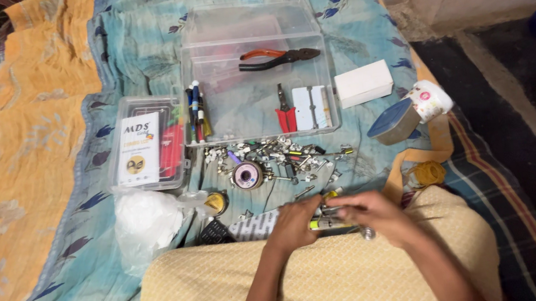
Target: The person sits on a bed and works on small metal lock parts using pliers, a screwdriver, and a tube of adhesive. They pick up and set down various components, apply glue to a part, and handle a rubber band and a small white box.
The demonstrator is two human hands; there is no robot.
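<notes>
My left hand [294, 225] and my right hand [374, 216] meet over my lap, on a yellow patterned cloth [315, 283]. Both close around a small bundle of screwdriver-like tools with yellow and green handles [325, 218]; what exactly each hand grips is partly hidden by the fingers. A small metal part [367, 232] shows under my right hand. Just beyond my hands lies a scatter of small metal parts and bits [283, 159] with a round spool of wire [247, 174].
An open clear plastic box [253, 48] holds black-and-orange pliers [279, 57], red cutters [285, 110] and pens. A smaller clear case [145, 143] lies to its left, a white plastic bag [145, 220] below. A white box [363, 83], a blue-lidded container [393, 122] and a tape roll [432, 99] lie right.
</notes>
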